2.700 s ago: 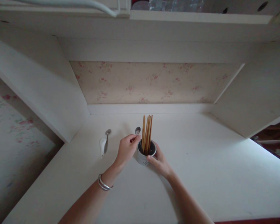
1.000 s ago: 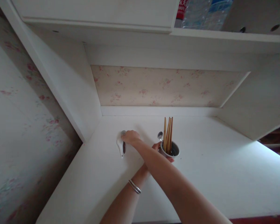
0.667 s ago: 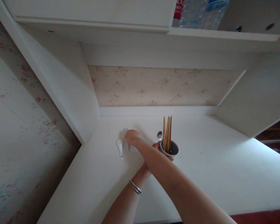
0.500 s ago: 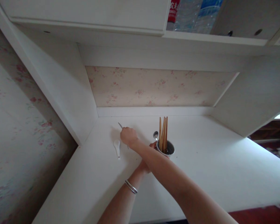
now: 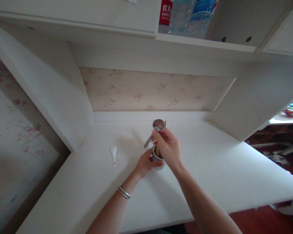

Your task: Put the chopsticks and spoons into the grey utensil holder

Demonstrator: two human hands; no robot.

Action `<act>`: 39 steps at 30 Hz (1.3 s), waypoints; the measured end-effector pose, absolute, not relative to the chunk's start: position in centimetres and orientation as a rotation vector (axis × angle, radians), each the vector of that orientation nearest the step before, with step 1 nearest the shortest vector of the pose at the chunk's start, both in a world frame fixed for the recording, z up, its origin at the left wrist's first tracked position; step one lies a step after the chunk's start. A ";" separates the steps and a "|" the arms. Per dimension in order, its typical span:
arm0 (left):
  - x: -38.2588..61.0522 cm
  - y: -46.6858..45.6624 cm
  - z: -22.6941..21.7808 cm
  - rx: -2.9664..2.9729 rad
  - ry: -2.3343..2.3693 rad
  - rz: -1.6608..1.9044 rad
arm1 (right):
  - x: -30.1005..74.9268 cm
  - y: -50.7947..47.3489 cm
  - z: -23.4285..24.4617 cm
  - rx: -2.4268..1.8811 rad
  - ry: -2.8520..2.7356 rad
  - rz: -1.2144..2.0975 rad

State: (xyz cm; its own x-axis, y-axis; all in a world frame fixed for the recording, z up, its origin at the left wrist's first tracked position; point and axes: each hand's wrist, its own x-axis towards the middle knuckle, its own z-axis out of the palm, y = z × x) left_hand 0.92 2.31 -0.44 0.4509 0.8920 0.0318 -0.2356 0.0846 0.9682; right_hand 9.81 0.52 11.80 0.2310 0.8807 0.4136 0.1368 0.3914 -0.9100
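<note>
Above the pale cup (image 5: 158, 159), a silvery, round-bowled metal spoon (image 5: 158, 124) slants.

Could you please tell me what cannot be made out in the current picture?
All in the head view:
Inside of the cup: mostly hidden by the right hand.
Middle of the chopsticks: hidden by that hand.
Some fingers of the left hand: hidden behind the cup.
Tops of the bottles: cut off by the upper edge.
</note>
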 end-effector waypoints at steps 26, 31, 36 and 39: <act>1.3 2.3 -0.8 1.279 0.763 0.962 | 16.4 -1.2 0.1 -0.963 -1.141 1.045; 1.0 1.8 -0.4 1.388 0.772 0.966 | 16.0 -1.1 -1.2 -0.966 -1.212 1.152; -1.8 1.6 -0.3 1.653 1.029 0.930 | 16.3 -0.7 -2.0 -1.023 -1.207 1.090; -5.3 2.4 0.2 1.793 1.493 0.831 | 16.4 -0.7 -2.0 -1.033 -1.224 1.109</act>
State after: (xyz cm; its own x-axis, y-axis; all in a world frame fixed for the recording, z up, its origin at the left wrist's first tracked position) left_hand -5.31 2.43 0.18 0.1495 0.9868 0.0621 0.5733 -0.1376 0.8077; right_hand 16.36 -0.70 -2.04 0.0162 0.9852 0.1709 -0.0728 0.1716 -0.9825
